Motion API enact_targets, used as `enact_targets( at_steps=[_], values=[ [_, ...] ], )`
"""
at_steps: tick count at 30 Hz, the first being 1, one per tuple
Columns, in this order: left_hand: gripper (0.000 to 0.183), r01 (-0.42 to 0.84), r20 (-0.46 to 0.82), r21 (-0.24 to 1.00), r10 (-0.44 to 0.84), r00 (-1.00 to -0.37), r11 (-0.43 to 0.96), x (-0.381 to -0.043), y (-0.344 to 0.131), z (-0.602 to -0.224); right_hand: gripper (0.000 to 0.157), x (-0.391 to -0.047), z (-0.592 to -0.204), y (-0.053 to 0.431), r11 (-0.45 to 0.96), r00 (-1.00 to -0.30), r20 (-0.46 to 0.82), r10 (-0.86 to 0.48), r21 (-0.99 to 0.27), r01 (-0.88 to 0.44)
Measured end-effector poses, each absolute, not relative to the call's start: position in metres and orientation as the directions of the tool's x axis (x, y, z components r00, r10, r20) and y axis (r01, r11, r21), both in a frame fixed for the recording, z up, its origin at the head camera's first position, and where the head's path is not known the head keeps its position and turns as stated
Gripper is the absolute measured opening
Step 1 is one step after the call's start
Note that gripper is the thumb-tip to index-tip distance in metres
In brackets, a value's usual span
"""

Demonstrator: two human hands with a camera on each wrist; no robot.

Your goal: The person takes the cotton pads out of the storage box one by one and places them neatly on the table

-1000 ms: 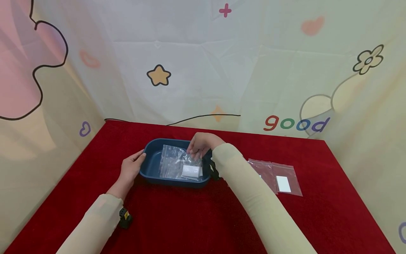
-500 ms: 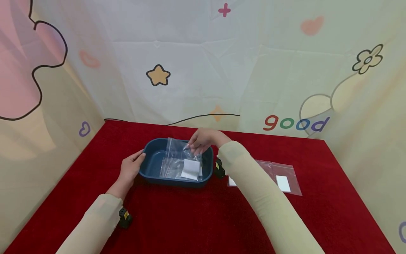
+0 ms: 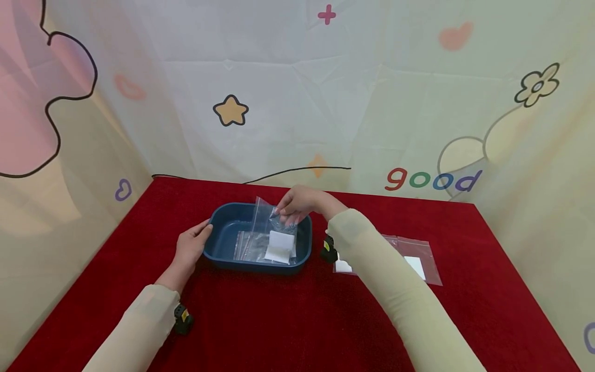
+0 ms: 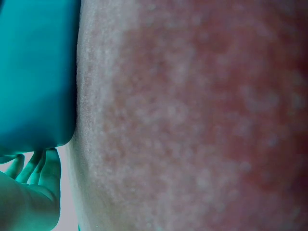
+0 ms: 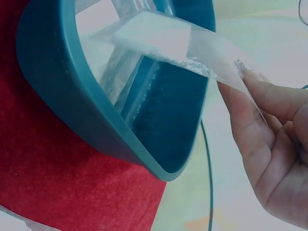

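Note:
A blue rectangular basin (image 3: 260, 266) stands on the red cloth. My left hand (image 3: 191, 244) grips its left end, thumb at the rim and fingers against the outer wall, as the left wrist view shows from below. Over the basin's right side, my right hand (image 3: 299, 202) pinches a clear zip bag (image 3: 261, 217) between thumb and fingers. Inside that bag is a white card (image 3: 281, 239), its lower part low in the basin. In the right wrist view the bag (image 5: 211, 50) stretches from the fingertips down past the rim. More clear zip bags (image 3: 245, 247) lie underneath in the basin.
Right of the basin, flat on the red tablecloth (image 3: 260, 320), lie clear bags with white cards (image 3: 415, 266), partly hidden by my right forearm. A printed curtain (image 3: 297, 119) hangs behind the table and along both sides.
My right hand has risen slightly and moved a little right, drawing the pinched bag's top up above the basin's back rim. The card tilts up more. The left hand stays put.

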State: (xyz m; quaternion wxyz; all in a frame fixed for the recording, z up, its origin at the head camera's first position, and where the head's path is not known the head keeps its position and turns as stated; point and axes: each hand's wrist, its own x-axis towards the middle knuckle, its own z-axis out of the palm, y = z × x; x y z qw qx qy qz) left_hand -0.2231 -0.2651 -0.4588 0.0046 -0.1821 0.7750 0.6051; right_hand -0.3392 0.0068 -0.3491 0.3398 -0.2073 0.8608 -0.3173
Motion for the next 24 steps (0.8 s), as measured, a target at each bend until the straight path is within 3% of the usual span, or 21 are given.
enact_targets(
  at_steps=[12,24],
  values=[
    [0.051,-0.278,-0.22,0.942,-0.281,-0.934,0.188,-0.223,-0.266,-0.459,0.032,-0.331,-0.342,0.022,0.665,-0.749,-0.337,-0.57,-0.724,-0.181],
    [0.051,-0.277,-0.218,0.942,-0.283,-0.934,0.191,-0.223,-0.266,-0.459,0.037,-0.316,-0.328,0.051,0.534,-0.829,-0.238,-0.506,-0.842,-0.084]
  ],
)
